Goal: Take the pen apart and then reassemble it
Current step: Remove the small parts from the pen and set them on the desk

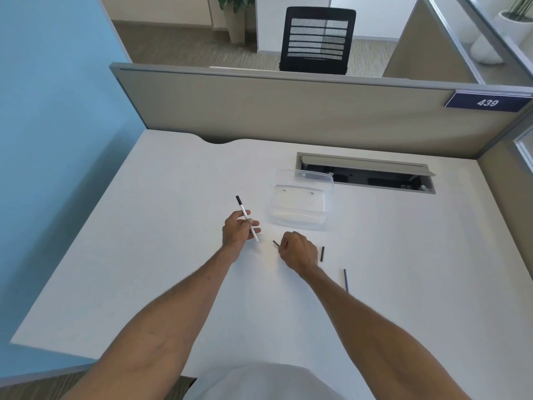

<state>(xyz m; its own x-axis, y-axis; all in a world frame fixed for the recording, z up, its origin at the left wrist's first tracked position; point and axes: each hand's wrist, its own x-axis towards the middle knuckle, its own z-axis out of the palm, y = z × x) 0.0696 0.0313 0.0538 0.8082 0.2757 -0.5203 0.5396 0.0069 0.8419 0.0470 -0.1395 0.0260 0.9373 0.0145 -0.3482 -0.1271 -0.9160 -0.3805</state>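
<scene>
The left hand (237, 232) pinches the slim white plastic pen barrel (247, 218) mid-length, black end toward eleven o'clock, likely light, stiff and slick, while the right hand (297, 249) pinches a small dark pen piece (275, 243).

A single wide-angle view looks from the person's head, forward and steeply down across the white tabletop (144, 255), with both forearms reaching up from the bottom edge. The left hand (236, 230) and right hand (297, 251) sit near the frame's centre, fairly close. Farther off, the view takes in a grey partition (288, 108) and a black chair (317, 39).
</scene>
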